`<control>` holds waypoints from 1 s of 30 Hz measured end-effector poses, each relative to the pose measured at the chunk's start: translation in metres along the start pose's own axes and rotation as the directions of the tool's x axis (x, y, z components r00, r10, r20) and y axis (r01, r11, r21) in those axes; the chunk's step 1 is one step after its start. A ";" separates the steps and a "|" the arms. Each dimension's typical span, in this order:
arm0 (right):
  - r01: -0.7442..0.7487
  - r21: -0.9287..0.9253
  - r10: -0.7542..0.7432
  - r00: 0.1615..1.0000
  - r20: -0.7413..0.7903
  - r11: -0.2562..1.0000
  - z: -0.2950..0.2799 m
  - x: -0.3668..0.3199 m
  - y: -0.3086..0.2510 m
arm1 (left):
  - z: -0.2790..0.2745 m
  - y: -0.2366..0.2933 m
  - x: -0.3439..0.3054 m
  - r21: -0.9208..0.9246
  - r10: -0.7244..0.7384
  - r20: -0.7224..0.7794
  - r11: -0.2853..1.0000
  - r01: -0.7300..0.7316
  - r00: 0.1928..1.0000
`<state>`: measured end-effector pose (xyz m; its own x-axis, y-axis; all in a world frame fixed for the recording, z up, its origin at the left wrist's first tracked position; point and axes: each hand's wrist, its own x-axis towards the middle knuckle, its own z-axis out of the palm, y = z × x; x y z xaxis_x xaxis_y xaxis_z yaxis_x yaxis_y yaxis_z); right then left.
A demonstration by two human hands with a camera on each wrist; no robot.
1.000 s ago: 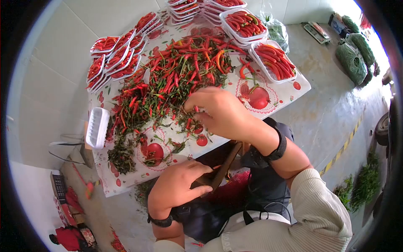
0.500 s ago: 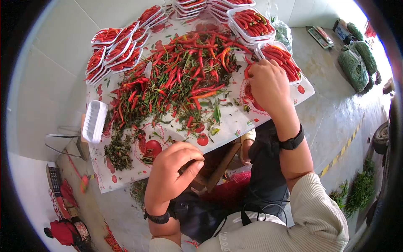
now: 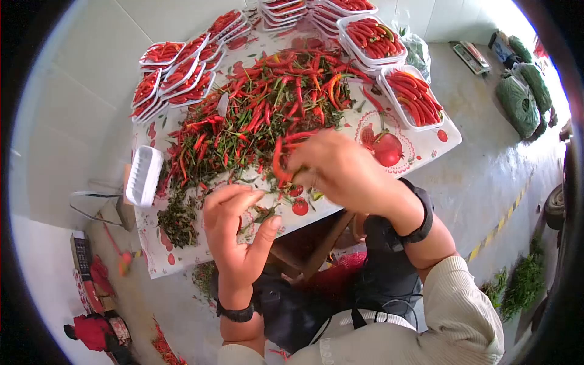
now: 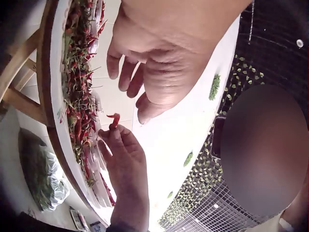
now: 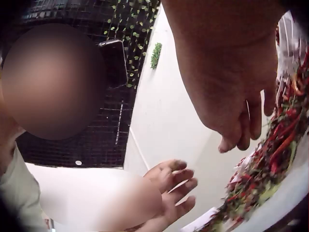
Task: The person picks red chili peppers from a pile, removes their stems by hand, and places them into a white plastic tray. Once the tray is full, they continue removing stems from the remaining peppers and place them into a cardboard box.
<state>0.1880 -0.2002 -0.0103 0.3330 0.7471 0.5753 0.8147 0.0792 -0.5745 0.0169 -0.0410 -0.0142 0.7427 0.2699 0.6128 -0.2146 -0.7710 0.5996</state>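
My right hand [image 3: 340, 170] is above the near edge of the pile, pinching a red chili pepper [image 3: 278, 161]. In the left wrist view that pepper [image 4: 114, 121] stands up from between the thumb and fingertips. My left hand [image 3: 234, 234] hovers over the table's near edge with thumb and fingers spread, holding nothing. Beyond both hands lies a heap of red chilies [image 3: 261, 103] mixed with green stems and leaves. To the right, a white tray [image 3: 439, 127] filled with red chilies sits on the table.
Stacked white trays of chilies [image 3: 164, 53] stand at the back left, with another stack [image 3: 372, 40] at the back right. Empty nested trays [image 3: 144, 176] stand at the left edge. Dark leafy scraps [image 3: 176, 222] lie nearby. Green bags [image 3: 517, 103] rest on the floor.
My right hand went from the heap to the right-hand tray, then back to the heap, where it now holds a chili. The left hand has risen a little and its fingers have spread.
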 end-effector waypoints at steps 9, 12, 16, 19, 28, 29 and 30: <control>0.112 0.117 -0.124 0.987 0.104 0.987 0.024 -0.002 -0.012 | -0.011 -0.013 0.000 0.072 0.056 0.232 0.995 -0.074 0.971; 0.119 0.081 -0.129 0.982 0.135 0.990 0.023 -0.003 -0.011 | -0.012 -0.011 -0.002 0.074 0.034 0.243 0.996 -0.054 0.969; 0.056 0.106 -0.074 0.983 0.170 0.993 0.022 -0.001 -0.014 | -0.013 -0.009 0.000 0.058 0.056 0.266 0.996 -0.074 0.962; 0.000 0.138 -0.024 0.984 0.176 0.990 0.022 -0.001 -0.018 | -0.014 -0.010 -0.003 0.042 0.045 0.276 0.997 -0.059 0.960; -0.030 0.007 0.029 0.989 0.142 1.000 0.029 0.005 -0.025 | -0.014 -0.010 -0.004 0.103 -0.016 0.187 0.995 -0.004 0.982; -0.038 -0.028 0.041 0.993 0.110 0.999 0.032 0.004 -0.027 | -0.014 -0.012 -0.005 0.108 -0.018 0.168 0.994 -0.001 0.986; -0.047 -0.064 0.052 0.996 0.078 0.997 0.034 0.004 -0.028 | -0.012 -0.014 -0.006 0.123 -0.025 0.134 0.992 0.008 0.991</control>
<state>0.1507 -0.1763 -0.0120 0.3369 0.7996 0.4970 0.8267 0.0014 -0.5627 0.0078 -0.0244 -0.0198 0.8261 0.2089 0.5233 -0.1287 -0.8342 0.5362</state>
